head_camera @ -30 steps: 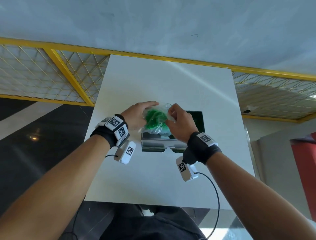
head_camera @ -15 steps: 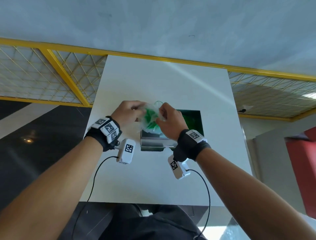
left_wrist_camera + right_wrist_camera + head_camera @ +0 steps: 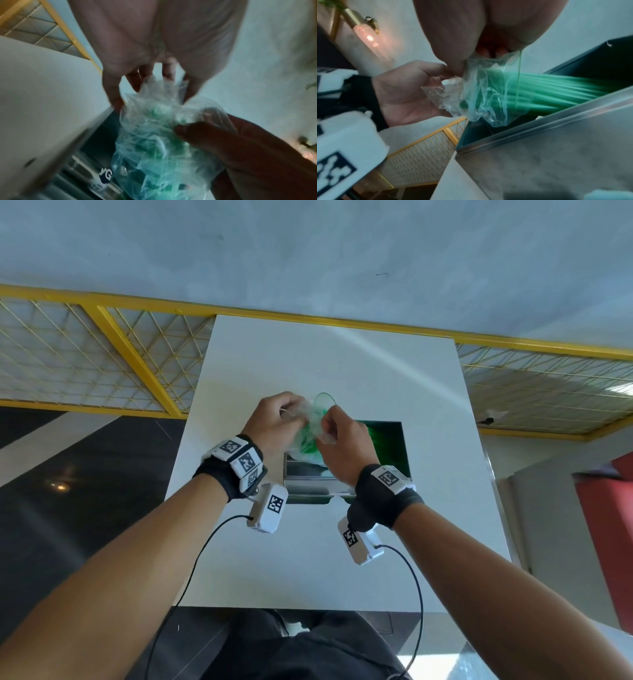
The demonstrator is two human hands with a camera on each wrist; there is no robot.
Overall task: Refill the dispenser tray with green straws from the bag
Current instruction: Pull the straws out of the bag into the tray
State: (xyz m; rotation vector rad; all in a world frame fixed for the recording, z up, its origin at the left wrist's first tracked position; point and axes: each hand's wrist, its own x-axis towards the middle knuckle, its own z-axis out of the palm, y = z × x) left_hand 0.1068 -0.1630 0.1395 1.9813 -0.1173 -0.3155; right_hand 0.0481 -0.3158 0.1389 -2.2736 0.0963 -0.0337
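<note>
A clear plastic bag (image 3: pixel 310 428) full of green straws (image 3: pixel 547 92) hangs over the metal dispenser tray (image 3: pixel 308 474), its lower end inside the tray. My left hand (image 3: pixel 277 422) pinches the bag's crumpled mouth from the left. My right hand (image 3: pixel 337 440) pinches the mouth from the right, thumb on the plastic. In the right wrist view the straws slant down into the tray's dark opening (image 3: pixel 599 63). The left wrist view shows the bag (image 3: pixel 163 135) between both hands, blurred. A thin green band (image 3: pixel 325 398) loops above the bag's mouth.
The tray sits on a white table (image 3: pixel 325 559), its green inner wall (image 3: pixel 387 440) showing to the right of my hands. A yellow mesh railing (image 3: pixel 102 364) runs behind the table. Dark floor lies to the left.
Both hands have shifted from cupping the bag's sides to pinching its mouth and have lifted it slightly. The green loop now shows above the bag.
</note>
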